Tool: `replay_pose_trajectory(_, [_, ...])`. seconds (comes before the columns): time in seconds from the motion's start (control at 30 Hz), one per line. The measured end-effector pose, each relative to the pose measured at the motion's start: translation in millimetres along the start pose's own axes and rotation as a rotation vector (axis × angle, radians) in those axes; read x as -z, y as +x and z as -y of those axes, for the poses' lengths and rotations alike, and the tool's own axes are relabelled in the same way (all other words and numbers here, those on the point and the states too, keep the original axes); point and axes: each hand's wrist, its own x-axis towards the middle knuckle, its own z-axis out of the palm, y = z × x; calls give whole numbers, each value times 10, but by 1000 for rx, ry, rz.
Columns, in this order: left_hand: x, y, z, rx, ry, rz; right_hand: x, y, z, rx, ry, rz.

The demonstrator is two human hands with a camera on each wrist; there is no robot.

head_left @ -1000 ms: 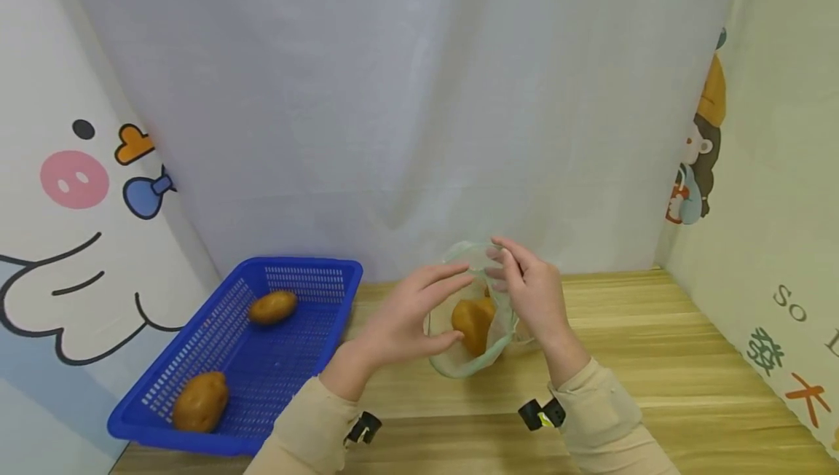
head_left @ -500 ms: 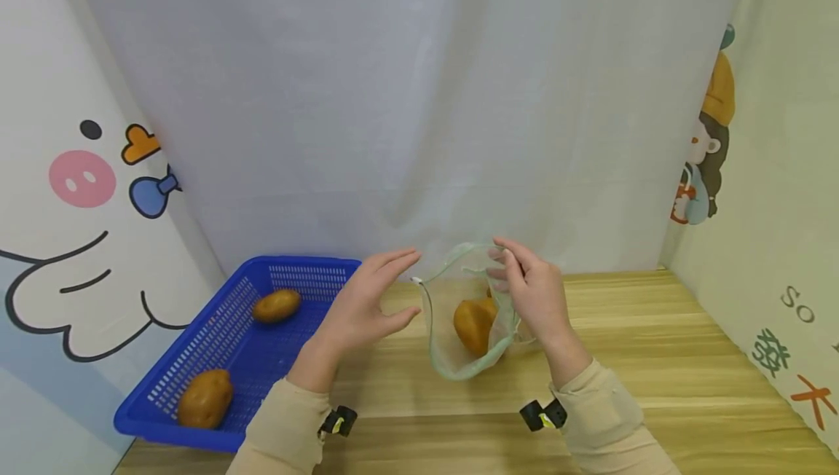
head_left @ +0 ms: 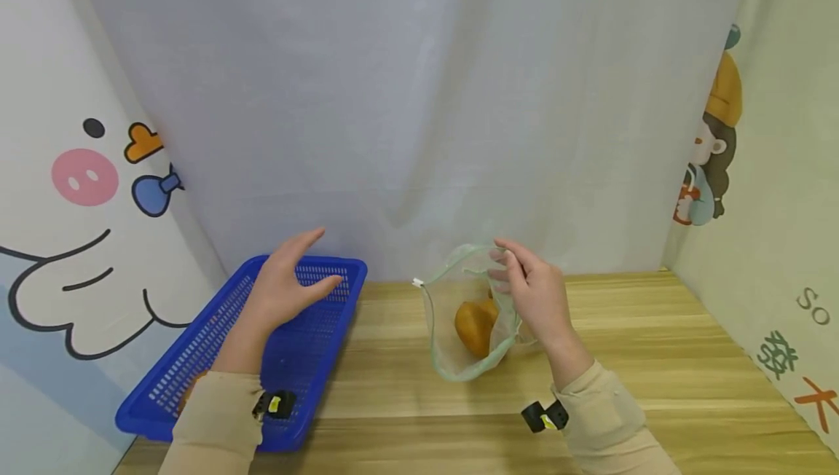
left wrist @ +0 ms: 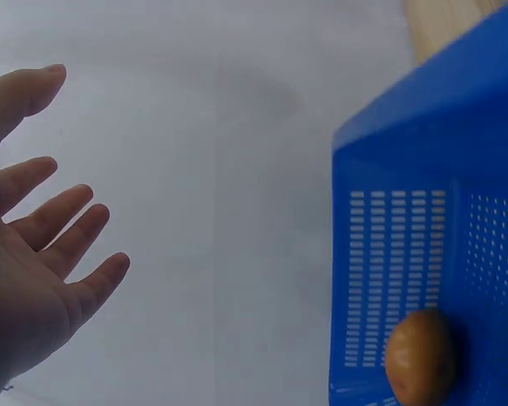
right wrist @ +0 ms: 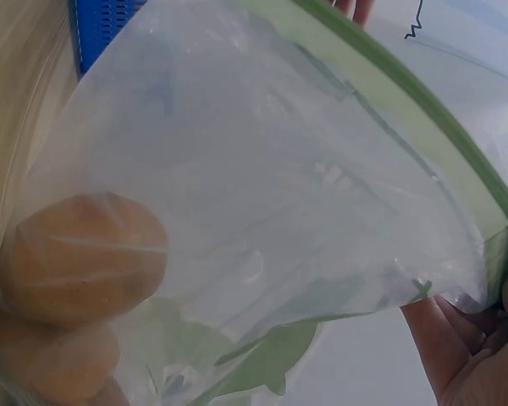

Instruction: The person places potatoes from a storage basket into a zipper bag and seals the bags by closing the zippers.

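Observation:
My right hand (head_left: 539, 296) pinches the far right edge of a clear zip bag (head_left: 461, 373) with a green-banded mouth, which gapes open. Potatoes (head_left: 475, 327) lie in the bottom of the bag; the right wrist view shows two potatoes (right wrist: 85, 260) through the plastic. My left hand (head_left: 283, 287) hovers over the blue plastic basket (head_left: 308, 347), fingers spread and thumb apart, holding nothing. In the left wrist view a potato (left wrist: 421, 357) rests against the basket's slotted wall. Another potato (head_left: 186, 391) at the near left of the basket is mostly hidden by my left sleeve.
A white slider (head_left: 418, 283) sits at the left corner of the bag's mouth. The wooden table (head_left: 387, 395) runs between basket and bag. A pale curtain (head_left: 393, 132) hangs behind, and printed panels (head_left: 773, 205) stand at both sides.
My left hand has left the bag's mouth and travelled left until it is over the basket, covering the potatoes there in the head view. My right hand keeps its hold on the bag.

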Motion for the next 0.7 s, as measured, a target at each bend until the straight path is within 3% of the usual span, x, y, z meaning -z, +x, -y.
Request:
replay_pose_trajectory(0.27, [151, -23, 455, 181, -50, 20, -15, -10, -16, 2, -4, -2])
replay_pose_trajectory(0.5, [58, -16, 787, 259, -75, 37, -3, -22, -1, -8, -14, -2])
replay_pose_trajectory(0.7, [-72, -33, 1088, 337, -33, 98, 9, -23, -3, -10, -19, -6])
